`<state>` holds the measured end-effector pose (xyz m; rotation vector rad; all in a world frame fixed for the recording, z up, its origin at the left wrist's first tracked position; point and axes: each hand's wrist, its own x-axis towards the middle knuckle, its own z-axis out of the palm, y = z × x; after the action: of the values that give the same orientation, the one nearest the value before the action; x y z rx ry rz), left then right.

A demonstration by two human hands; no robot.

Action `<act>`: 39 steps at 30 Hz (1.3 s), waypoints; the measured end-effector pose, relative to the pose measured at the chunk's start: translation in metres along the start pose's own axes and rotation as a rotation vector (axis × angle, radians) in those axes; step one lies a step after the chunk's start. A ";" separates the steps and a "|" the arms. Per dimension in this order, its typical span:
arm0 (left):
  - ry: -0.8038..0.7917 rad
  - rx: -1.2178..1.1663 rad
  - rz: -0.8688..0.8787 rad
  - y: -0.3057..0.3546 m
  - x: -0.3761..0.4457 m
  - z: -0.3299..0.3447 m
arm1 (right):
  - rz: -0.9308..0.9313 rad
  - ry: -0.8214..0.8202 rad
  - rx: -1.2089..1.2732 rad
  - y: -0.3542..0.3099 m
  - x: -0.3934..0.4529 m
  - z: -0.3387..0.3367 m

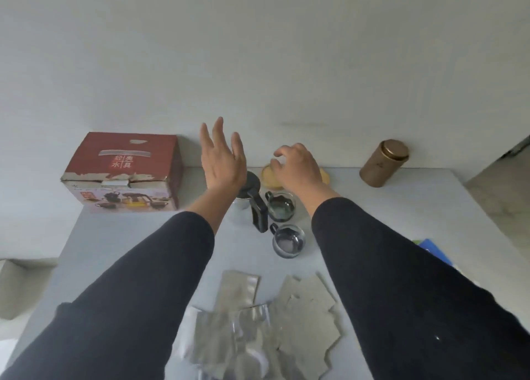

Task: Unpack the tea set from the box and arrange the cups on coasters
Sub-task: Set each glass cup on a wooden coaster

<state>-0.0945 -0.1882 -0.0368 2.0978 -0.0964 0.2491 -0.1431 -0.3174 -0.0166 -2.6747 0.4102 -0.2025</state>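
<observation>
Head view, single wide-angle camera, looking forward and down.
Camera is sitting above both sleeved forearms, facing a pale table (430,207) and the wall behind it; it is taking in the near table edge at the bottom, the far edge mid-frame, and bending lines toward the frame borders.

I see my left hand (222,158) raised with fingers spread above the teapot (249,191), my right hand (298,166) curled over a yellow coaster (268,176); two glass cups (288,240) stand just beside the teapot, the red box (123,170) at the table's (143,236) far left
</observation>
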 end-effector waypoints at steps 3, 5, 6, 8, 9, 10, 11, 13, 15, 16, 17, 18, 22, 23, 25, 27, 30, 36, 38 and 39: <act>-0.101 -0.018 0.076 0.030 -0.026 0.038 | 0.073 0.005 -0.022 0.049 -0.008 -0.025; -0.165 -0.006 0.102 0.043 -0.043 0.065 | 0.100 -0.012 -0.039 0.082 -0.014 -0.035; -0.194 0.008 0.108 0.048 -0.051 0.078 | 0.107 -0.025 -0.044 0.098 -0.016 -0.039; -0.236 0.053 0.092 0.057 -0.065 0.105 | 0.112 -0.061 -0.050 0.130 -0.018 -0.044; -0.254 0.081 0.070 0.061 -0.071 0.119 | 0.108 -0.078 -0.047 0.145 -0.018 -0.046; -0.279 0.109 0.047 0.063 -0.076 0.133 | 0.104 -0.092 -0.039 0.160 -0.016 -0.047; -0.307 0.135 0.025 0.065 -0.082 0.145 | 0.103 -0.107 -0.026 0.174 -0.014 -0.048; -0.365 0.170 -0.019 0.065 -0.094 0.166 | 0.108 -0.133 0.000 0.199 -0.010 -0.047; -0.415 0.218 -0.065 0.060 -0.106 0.182 | 0.110 -0.176 0.009 0.219 -0.008 -0.042; -0.438 0.255 -0.079 0.057 -0.111 0.188 | 0.107 -0.201 0.011 0.227 -0.007 -0.037; -0.459 0.297 -0.081 0.052 -0.116 0.192 | 0.105 -0.224 0.017 0.234 -0.005 -0.033; -0.479 0.334 -0.077 0.047 -0.120 0.196 | 0.102 -0.244 0.025 0.239 -0.003 -0.027; -0.633 0.437 -0.071 0.031 -0.123 0.208 | 0.093 -0.290 0.059 0.251 0.012 -0.010; -0.673 0.447 -0.076 0.028 -0.125 0.211 | 0.092 -0.303 0.074 0.252 0.015 -0.006; -0.710 0.452 -0.088 0.024 -0.128 0.216 | 0.084 -0.335 0.107 0.250 0.018 0.002; -0.695 0.440 -0.108 0.020 -0.130 0.221 | 0.067 -0.369 0.132 0.248 0.021 0.011; -0.666 0.394 -0.170 0.020 -0.131 0.222 | 0.029 -0.418 0.154 0.245 0.028 0.022; -0.663 0.363 -0.262 0.015 -0.132 0.223 | 0.005 -0.469 0.145 0.243 0.036 0.034; -0.667 0.341 -0.271 0.013 -0.132 0.223 | 0.003 -0.466 0.141 0.242 0.038 0.038; -0.671 0.333 -0.274 0.012 -0.132 0.224 | 0.004 -0.460 0.137 0.241 0.039 0.041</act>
<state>-0.1944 -0.3904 -0.1664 2.4120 -0.1715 -0.6512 -0.1594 -0.5227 -0.1541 -2.4818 0.2437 0.3673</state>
